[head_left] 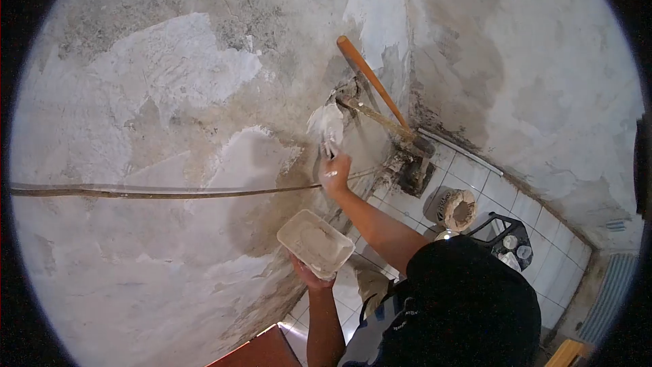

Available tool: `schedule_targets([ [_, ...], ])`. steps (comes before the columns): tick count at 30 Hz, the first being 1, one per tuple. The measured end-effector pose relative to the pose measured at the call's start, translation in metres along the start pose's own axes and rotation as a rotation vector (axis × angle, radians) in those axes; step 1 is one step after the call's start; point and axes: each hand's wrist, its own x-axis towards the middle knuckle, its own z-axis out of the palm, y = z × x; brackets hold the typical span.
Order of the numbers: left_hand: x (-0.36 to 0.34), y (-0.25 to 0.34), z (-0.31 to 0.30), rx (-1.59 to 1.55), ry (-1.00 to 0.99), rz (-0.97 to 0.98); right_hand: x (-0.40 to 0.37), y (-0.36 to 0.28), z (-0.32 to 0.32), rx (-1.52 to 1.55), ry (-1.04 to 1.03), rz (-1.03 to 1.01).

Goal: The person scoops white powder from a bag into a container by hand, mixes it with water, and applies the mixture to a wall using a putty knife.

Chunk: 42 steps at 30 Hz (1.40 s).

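My right hand (334,173) is closed on a small, plaster-smeared spatula (331,149), mostly hidden by the fingers. Its tip is at a patch of fresh white plaster (327,121) on the wall, beside a rough hole. White smears show on the back of this hand. Lower down, my left hand (312,273) grips a rectangular, translucent plastic tub (316,241) from below, tilted so that the greyish-white plaster inside shows. Most of the left fingers are behind the tub.
A long-handled sledgehammer (372,81) leans in the corner. A thin pipe (170,195) crosses the patchy wall (136,129). On the tiled floor (468,170) stand a plaster-crusted bucket (456,209) and a black stool (513,234) with small containers. A floor pit (414,175) lies near the corner.
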Motion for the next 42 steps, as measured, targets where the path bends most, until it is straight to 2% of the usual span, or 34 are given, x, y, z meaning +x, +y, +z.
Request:
schedule_targets([
  [1,0.001,-0.001,0.002,-0.002,0.024,-0.022,-0.006,0.001,-0.007,0.016,-0.097,-0.038],
  [2,0.001,-0.003,0.003,-0.003,0.048,-0.04,-0.014,0.001,-0.015,0.009,-0.1,-0.04],
  [4,0.011,-0.009,-0.007,-0.018,0.019,-0.066,-0.021,-0.011,-0.034,-0.268,-0.2,-0.177],
  [5,0.016,-0.012,-0.014,-0.023,-0.004,-0.087,-0.022,-0.015,-0.044,-0.217,-0.246,-0.155],
  [8,0.022,-0.018,-0.012,0.018,-0.022,-0.126,-0.02,0.04,-0.051,-0.039,-0.33,-0.221],
  [9,0.025,-0.02,-0.014,0.026,-0.026,-0.126,-0.016,0.036,-0.062,-0.032,-0.323,-0.22],
  [11,0.03,-0.021,-0.018,-0.008,0.007,-0.122,-0.006,0.008,-0.087,0.247,-0.275,-0.038],
  [12,0.029,-0.023,-0.014,-0.001,0.002,-0.125,-0.002,-0.001,-0.094,0.251,-0.267,-0.039],
  [14,0.023,-0.024,-0.003,0.01,-0.033,-0.135,0.003,-0.012,-0.102,0.211,-0.077,0.621],
  [15,0.022,-0.023,-0.001,0.014,-0.034,-0.135,0.006,0.003,-0.093,0.216,-0.076,0.622],
  [17,0.019,-0.02,0.001,0.121,-0.09,-0.075,0.013,0.057,-0.063,0.628,0.052,0.885],
  [18,0.019,-0.019,0.004,0.121,-0.094,-0.072,0.018,0.058,-0.056,0.632,0.05,0.881],
  [20,0.016,-0.016,0.008,0.112,-0.069,-0.069,0.02,0.058,-0.036,0.673,0.043,0.68],
  [21,0.015,-0.015,0.006,0.111,-0.068,-0.068,0.019,0.045,-0.031,0.673,0.042,0.68],
  [23,0.012,-0.013,0.001,0.06,-0.095,-0.045,0.016,0.009,-0.029,0.382,0.082,0.487],
  [24,0.013,-0.011,-0.001,0.056,-0.097,-0.044,0.013,0.008,-0.027,0.381,0.08,0.482],
  [26,0.012,-0.008,-0.005,0.014,-0.066,-0.12,0.002,0.009,-0.027,0.054,-0.026,0.173],
  [27,0.011,-0.009,-0.009,0.009,-0.063,-0.117,0.003,-0.006,-0.041,0.103,-0.157,0.21],
  [28,0.011,-0.009,-0.013,0.021,-0.062,-0.095,0.001,-0.02,-0.055,0.102,-0.161,0.21],
  [30,0.015,-0.006,-0.012,0.036,-0.065,-0.068,-0.001,-0.036,-0.075,0.213,-0.181,0.003],
  [31,0.015,-0.004,-0.011,0.011,-0.065,-0.072,0.001,-0.035,-0.078,0.215,-0.183,0.004],
  [33,0.011,-0.002,-0.01,-0.017,-0.059,-0.073,0.004,-0.032,-0.081,0.249,-0.031,0.262],
  [37,0.005,0.004,-0.008,0.03,0.021,-0.032,0.007,-0.002,-0.038,0.09,0.088,0.324],
  [39,0.0,0.006,-0.003,0.043,0.023,-0.026,-0.005,0.004,-0.011,-0.088,0.072,-0.165],
  [40,-0.004,0.007,0.003,0.067,0.036,-0.003,-0.009,0.008,-0.012,-0.09,0.07,-0.166],
  [42,-0.005,0.009,0.001,0.087,0.052,0.019,-0.016,0.014,-0.017,-0.121,-0.125,-0.239],
])
